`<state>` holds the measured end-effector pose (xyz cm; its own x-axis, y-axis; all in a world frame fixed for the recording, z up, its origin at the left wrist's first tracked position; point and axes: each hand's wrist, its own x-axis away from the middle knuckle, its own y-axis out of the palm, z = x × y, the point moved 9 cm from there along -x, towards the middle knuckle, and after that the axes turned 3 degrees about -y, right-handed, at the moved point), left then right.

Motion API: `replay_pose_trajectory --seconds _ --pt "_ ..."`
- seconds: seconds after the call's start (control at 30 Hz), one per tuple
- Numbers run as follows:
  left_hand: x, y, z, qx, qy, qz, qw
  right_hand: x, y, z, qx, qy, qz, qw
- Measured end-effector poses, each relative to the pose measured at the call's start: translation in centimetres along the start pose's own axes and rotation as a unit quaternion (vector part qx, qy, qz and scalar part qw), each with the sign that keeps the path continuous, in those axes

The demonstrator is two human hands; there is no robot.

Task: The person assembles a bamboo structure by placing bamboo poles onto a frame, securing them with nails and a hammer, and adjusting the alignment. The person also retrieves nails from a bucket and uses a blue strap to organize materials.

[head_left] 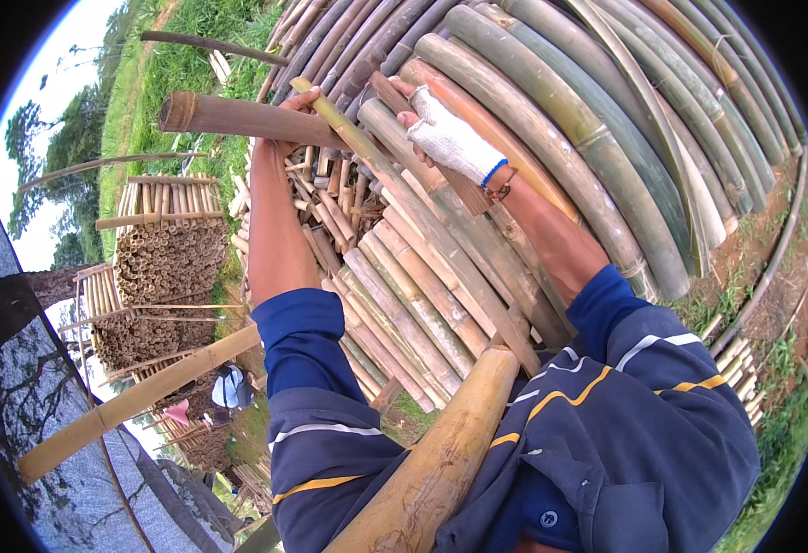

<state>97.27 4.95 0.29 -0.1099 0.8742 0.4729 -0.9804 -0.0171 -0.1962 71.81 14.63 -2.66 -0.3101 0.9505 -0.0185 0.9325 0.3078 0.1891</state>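
My left hand, bare, is wrapped round a brown bamboo pole from its far side. The pole hides most of this hand. Its fingertips show above the pole, beside the upper end of a long, narrow bamboo strip. That strip slants down to the right toward my chest. My right hand, in a white knitted glove with a blue cuff, closes on a dark brown, flat piece of wood. The wood sticks out above and below the glove. A thick yellowish bamboo pole rises from below, between my arms.
Thick bamboo poles lie side by side at upper right. Shorter split lengths form a pile below my hands. Bundled bamboo stacks stand on the left, near a bamboo rail and grey sheeting. Grass lies beyond.
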Motion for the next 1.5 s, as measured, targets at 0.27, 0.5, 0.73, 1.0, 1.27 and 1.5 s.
replay_pose_trajectory --seconds 0.27,0.5,0.73,1.0,1.27,1.5 --pt "-1.6 1.0 -1.1 -0.05 -0.063 -0.087 0.993 2.3 1.4 1.5 0.112 -0.002 -0.062 0.992" --pt "1.0 -0.7 -2.3 -0.068 -0.136 -0.05 0.987 2.5 -3.5 1.1 0.036 0.051 0.031 0.998" --pt "2.0 -2.7 -4.2 0.029 0.028 -0.028 0.999 11.1 -7.3 1.4 -0.012 0.11 0.053 0.992" --pt "13.5 -2.7 0.8 0.01 0.252 0.303 0.919 21.5 -14.5 -1.3 0.063 0.168 0.056 0.982" --pt "18.4 -3.4 8.8 -0.285 0.267 0.457 0.799 28.0 -17.1 0.1 0.037 0.192 0.106 0.975" --pt "20.1 -1.4 5.7 -0.244 0.204 0.443 0.838 30.9 -17.4 1.9 -0.016 0.211 0.107 0.971"
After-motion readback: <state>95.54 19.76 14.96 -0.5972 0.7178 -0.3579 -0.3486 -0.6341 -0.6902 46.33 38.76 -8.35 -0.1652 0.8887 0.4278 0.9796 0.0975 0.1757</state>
